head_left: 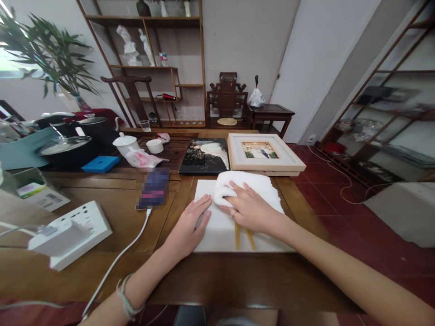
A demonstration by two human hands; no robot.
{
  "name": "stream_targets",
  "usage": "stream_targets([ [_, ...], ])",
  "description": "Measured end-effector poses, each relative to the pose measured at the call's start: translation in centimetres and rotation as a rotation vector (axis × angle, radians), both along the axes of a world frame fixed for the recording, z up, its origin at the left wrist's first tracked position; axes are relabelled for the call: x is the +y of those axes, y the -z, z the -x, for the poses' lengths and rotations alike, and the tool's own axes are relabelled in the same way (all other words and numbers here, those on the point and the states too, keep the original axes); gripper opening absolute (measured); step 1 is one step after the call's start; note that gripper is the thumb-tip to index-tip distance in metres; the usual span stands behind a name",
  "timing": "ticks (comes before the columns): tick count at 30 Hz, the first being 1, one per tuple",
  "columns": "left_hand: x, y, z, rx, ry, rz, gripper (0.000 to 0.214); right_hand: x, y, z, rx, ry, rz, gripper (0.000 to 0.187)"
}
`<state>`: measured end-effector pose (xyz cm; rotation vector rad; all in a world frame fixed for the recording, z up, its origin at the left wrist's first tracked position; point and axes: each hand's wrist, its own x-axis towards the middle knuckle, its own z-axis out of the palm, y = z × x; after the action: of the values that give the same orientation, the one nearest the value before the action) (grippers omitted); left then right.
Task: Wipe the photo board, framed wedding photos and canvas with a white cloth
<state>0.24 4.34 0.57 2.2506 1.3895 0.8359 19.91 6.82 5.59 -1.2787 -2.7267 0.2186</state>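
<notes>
A white rectangular board lies near the front edge of the wooden table. My left hand rests on the board's left edge, fingers stretched out and thumb apart; a small grey patch shows between thumb and forefinger, too unclear to name. On the board is a folded white towel, its fluffy surface bunched under my right hand. That hand grips the towel and presses it down, with a ring on one finger. Two yellow strips stick out below the right hand on the board; their upper ends are hidden.
Behind the board lie a dark glossy picture panel and a pale framed photo. To the left are a phone on a white cable, a power strip, a blue block, a white lidded cup and a dark pan.
</notes>
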Motion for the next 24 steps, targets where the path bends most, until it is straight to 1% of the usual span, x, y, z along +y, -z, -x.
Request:
stream_targets([
  [2,-0.2,-0.3,0.0,-0.089,-0.020,-0.003,0.048,0.3,0.2,1.5,-0.026,0.021,-0.028,0.037],
  [3,-0.3,-0.5,0.1,-0.138,-0.032,-0.010,0.050,0.2,0.3,2.1,-0.030,0.006,-0.046,0.039],
  [4,-0.4,-0.6,0.1,-0.183,-0.044,-0.020,0.052,-0.1,0.5,2.7,-0.031,-0.037,-0.068,0.039],
  [6,-0.6,-0.7,0.3,-0.248,-0.047,-0.043,0.052,-1.1,0.8,3.4,-0.031,-0.183,-0.114,0.037],
  [8,-0.8,-0.8,0.5,-0.282,-0.016,-0.064,0.052,-2.5,0.9,3.3,-0.028,-0.325,-0.148,0.034],
  [9,-0.8,-0.7,0.5,-0.292,0.003,-0.069,0.052,-3.3,0.9,3.1,-0.028,-0.375,-0.154,0.033],
  [12,-0.9,-0.6,0.6,-0.301,0.014,-0.052,0.053,-5.4,0.6,1.5,-0.013,-0.453,-0.113,0.030],
  [14,-0.9,-0.6,0.5,-0.262,-0.004,-0.012,0.052,-6.5,0.5,0.3,0.025,-0.441,-0.071,0.031],
  [16,-0.9,-0.4,0.3,-0.179,0.003,0.037,0.051,-7.2,0.6,-0.8,0.083,-0.375,-0.050,0.032],
  [18,-0.9,-0.3,0.2,-0.082,0.024,0.073,0.051,-7.2,0.9,-1.7,0.128,-0.291,-0.054,0.030],
  [20,-0.8,-0.1,0.1,-0.011,0.021,0.084,0.051,-6.6,1.2,-2.3,0.147,-0.199,-0.081,0.028],
  [22,-0.7,0.0,0.0,0.032,0.016,0.077,0.050,-5.4,1.4,-2.4,0.143,-0.109,-0.114,0.026],
  [24,-0.5,0.0,-0.1,0.062,0.035,0.054,0.047,-3.8,1.5,-2.1,0.129,-0.066,-0.120,0.026],
])
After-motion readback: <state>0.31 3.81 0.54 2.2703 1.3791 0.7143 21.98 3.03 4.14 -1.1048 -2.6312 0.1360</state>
